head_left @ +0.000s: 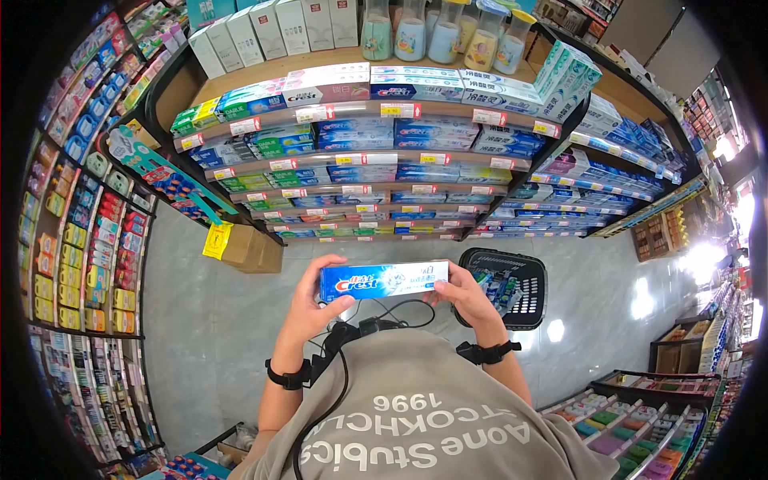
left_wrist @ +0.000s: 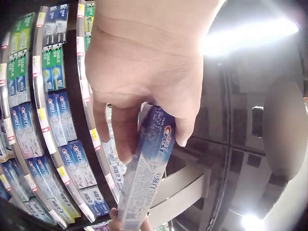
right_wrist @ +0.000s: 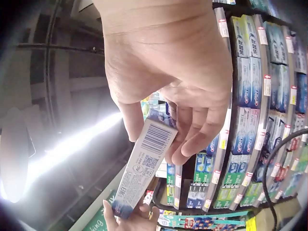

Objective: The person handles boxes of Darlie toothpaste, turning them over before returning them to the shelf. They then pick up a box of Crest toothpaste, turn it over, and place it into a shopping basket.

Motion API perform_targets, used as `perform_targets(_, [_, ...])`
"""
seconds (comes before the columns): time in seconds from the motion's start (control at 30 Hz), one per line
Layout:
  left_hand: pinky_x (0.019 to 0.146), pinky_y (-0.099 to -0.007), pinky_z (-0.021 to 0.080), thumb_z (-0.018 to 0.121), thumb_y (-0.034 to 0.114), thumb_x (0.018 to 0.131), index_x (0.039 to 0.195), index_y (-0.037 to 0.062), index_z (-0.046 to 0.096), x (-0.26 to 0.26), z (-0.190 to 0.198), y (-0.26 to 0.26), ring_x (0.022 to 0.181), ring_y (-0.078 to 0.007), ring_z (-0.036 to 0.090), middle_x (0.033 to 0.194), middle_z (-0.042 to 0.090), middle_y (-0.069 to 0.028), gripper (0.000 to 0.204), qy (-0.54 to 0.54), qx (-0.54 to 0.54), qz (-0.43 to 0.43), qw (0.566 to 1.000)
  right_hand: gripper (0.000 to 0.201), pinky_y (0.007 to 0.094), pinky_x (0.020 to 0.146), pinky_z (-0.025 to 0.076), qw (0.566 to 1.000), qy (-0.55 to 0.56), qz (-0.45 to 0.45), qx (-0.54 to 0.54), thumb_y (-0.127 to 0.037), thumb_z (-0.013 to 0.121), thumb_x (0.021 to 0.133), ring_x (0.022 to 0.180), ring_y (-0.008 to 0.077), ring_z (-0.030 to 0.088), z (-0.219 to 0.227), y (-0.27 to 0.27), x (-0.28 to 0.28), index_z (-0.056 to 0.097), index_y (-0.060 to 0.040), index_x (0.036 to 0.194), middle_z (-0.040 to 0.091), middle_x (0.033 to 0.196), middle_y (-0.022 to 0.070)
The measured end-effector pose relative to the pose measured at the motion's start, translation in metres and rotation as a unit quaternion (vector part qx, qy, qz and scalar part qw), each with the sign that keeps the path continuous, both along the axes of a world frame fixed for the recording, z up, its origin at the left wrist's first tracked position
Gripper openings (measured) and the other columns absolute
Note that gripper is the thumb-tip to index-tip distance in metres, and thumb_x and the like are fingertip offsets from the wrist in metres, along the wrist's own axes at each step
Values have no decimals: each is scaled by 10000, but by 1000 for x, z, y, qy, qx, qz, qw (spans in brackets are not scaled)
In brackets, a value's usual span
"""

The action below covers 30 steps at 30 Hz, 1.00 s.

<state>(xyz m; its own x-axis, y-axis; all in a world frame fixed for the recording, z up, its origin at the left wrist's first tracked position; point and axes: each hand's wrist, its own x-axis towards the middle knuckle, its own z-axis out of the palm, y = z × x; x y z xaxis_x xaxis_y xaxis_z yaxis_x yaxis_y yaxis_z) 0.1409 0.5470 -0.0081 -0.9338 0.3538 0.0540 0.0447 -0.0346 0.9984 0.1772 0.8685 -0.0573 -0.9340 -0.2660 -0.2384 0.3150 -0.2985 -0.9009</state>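
Observation:
A blue and white Crest toothpaste box (head_left: 384, 279) is held level in front of the chest, its printed front facing up to the head view. My left hand (head_left: 317, 298) grips its blue end, thumb along the near edge. The white end is pinched by my right hand (head_left: 468, 298). In the left wrist view the left hand (left_wrist: 147, 62) has thumb and fingers on either side of the box (left_wrist: 149, 168). A barcode shows on the box (right_wrist: 144, 163) in the right wrist view, below the right hand (right_wrist: 168, 72).
Shelves of toothpaste boxes (head_left: 356, 132) stand ahead, with jars (head_left: 410, 36) on top. A black basket (head_left: 528, 296) holding packages sits on the floor at right. A cardboard box (head_left: 254, 250) stands left, beside a yellow sign. More racks line both sides.

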Motion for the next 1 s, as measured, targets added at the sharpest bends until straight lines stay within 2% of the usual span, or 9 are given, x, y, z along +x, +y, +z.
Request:
perform_targets(0.63, [985,-292,458,846,203,820,1385,42,514,-2,0,2,1116,-141,558,1228,562,-58,675,-7,3,-8,1000,451,302,768,540,1000,9,-14,-3,-228,712,968,927,176,692,-4,1,5,554,-10,1330,709,1110,94])
perform_targets(0.73, [990,-297,467,829,156,854,1380,67,527,-5,-2,-4,1117,-138,576,1212,582,-47,613,11,-13,-21,1000,444,306,766,539,1000,7,-11,0,-222,711,969,935,176,690,-6,0,4,555,-12,1327,706,1110,91])
perform_targets(1.0, [957,-298,490,793,170,910,1386,71,508,-11,5,-11,1067,-122,590,1130,611,-37,565,-22,-44,-33,998,483,317,798,550,999,17,-19,-23,-283,663,1000,964,192,688,-7,-3,3,539,4,1368,703,1141,106])
